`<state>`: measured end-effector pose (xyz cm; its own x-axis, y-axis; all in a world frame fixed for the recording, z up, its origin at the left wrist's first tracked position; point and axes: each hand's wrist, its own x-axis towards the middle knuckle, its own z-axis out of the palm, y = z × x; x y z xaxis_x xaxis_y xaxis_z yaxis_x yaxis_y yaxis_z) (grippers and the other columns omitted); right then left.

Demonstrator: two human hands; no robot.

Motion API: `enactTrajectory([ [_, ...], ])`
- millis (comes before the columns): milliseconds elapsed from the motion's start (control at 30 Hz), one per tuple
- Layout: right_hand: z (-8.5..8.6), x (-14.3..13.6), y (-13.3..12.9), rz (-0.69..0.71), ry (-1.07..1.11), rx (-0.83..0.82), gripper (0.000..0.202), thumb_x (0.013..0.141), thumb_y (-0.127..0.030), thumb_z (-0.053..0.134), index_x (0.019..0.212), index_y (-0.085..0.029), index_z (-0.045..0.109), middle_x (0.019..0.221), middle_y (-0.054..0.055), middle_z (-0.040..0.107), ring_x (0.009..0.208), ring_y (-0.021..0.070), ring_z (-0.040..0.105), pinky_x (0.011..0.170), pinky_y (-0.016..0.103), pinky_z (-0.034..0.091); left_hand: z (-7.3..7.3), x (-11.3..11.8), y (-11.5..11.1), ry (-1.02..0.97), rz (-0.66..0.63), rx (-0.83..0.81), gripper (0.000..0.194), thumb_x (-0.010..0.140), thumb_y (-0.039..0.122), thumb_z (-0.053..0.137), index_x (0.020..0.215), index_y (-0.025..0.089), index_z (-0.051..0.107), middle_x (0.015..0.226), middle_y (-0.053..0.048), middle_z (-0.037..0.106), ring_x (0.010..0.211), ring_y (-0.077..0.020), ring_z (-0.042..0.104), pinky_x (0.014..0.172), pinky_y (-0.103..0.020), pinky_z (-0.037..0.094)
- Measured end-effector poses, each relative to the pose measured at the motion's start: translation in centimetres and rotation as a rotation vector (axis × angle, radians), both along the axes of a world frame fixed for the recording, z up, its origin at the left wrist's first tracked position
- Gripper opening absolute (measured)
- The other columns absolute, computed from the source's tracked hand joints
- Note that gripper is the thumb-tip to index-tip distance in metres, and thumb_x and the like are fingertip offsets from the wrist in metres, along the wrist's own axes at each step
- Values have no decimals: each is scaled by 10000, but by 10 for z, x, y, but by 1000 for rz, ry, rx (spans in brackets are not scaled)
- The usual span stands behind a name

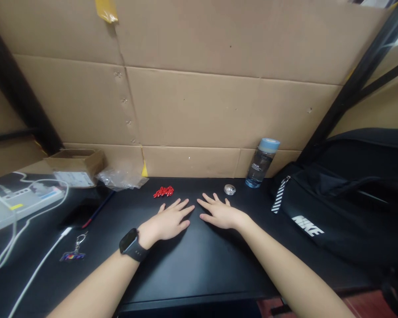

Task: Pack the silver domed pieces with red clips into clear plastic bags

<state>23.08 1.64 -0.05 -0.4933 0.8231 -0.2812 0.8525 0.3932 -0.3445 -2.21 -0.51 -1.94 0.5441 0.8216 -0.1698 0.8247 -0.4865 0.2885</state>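
My left hand, with a black watch on its wrist, lies palm down on the black tabletop. Its fingers are spread and hold nothing. Opposite it, my right hand rests palm down too, fingers apart and free of any object. A small gap separates the fingertips of the two hands. Just beyond the left fingers sits a small heap of red, chain-like pieces; their exact kind is unclear. Past the right fingers stands a small round silvery, clear-looking object, touched by neither hand.
A clear bottle with a blue cap stands at the back right beside a black Nike bag. On the left are a power strip, a white cable, a keychain, an open cardboard box and crumpled plastic. Cardboard walls the back.
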Motion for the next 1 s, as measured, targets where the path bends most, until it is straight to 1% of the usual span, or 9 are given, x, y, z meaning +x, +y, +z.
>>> enactTrajectory([
  [167,-2,2,0,30,6,52,752,963,-701,416,1619,-367,261,1727,49,99,1554,501,53,1134,809,136,-3,0,2,-8,-7,11,600,1027,513,378,1608,414,267,1712,-13,139,1578,-349,111,1170,-746,169],
  [233,-1,7,5,81,25,130,709,960,-643,481,1584,-322,383,1698,80,245,1540,466,207,1183,704,229,-2,0,2,-3,-14,14,602,1029,511,374,1611,406,264,1712,-17,138,1576,-350,121,1176,-733,181],
  [300,2,17,15,135,75,246,586,959,-525,547,1483,-262,552,1593,108,463,1469,368,421,1206,526,332,0,0,1,4,-16,15,599,1032,515,364,1612,403,264,1712,-16,138,1575,-352,128,1177,-728,194],
  [333,3,26,22,130,113,315,514,969,-465,540,1424,-236,614,1528,115,544,1417,316,501,1200,456,360,1,0,0,7,-17,19,597,1033,518,360,1611,401,268,1712,-14,139,1575,-352,129,1178,-723,200],
  [400,4,46,38,17,168,462,444,975,-399,525,1347,-208,671,1430,109,635,1354,285,564,1178,419,397,1,0,0,11,-17,29,598,1033,522,356,1612,393,276,1711,-15,144,1575,-351,124,1185,-707,209],
  [500,-1,82,60,-132,161,553,457,928,-343,583,1336,-158,672,1425,142,631,1327,298,586,1163,418,417,-1,-1,1,15,-13,36,607,1033,523,354,1617,382,268,1710,-25,145,1576,-346,121,1194,-681,224],
  [633,-10,111,73,-170,153,527,493,903,-356,626,1324,-103,672,1421,193,625,1341,338,575,1157,454,417,-5,-1,3,16,-6,34,605,1030,511,364,1616,395,264,1710,-11,139,1575,-350,122,1198,-679,222],
  [833,-9,115,72,-158,174,475,401,910,-371,627,1250,-185,725,1255,107,743,1125,294,710,1013,399,524,-5,-2,3,9,-7,31,607,1034,537,356,1617,396,258,1711,-17,133,1575,-355,116,1199,-681,217],
  [1000,-6,113,69,-148,171,462,419,878,-324,647,1260,-169,725,1242,111,750,1107,293,717,992,375,528,-4,-2,2,25,-8,33,610,1034,539,348,1619,390,255,1709,-18,138,1574,-353,118,1197,-682,223],
])
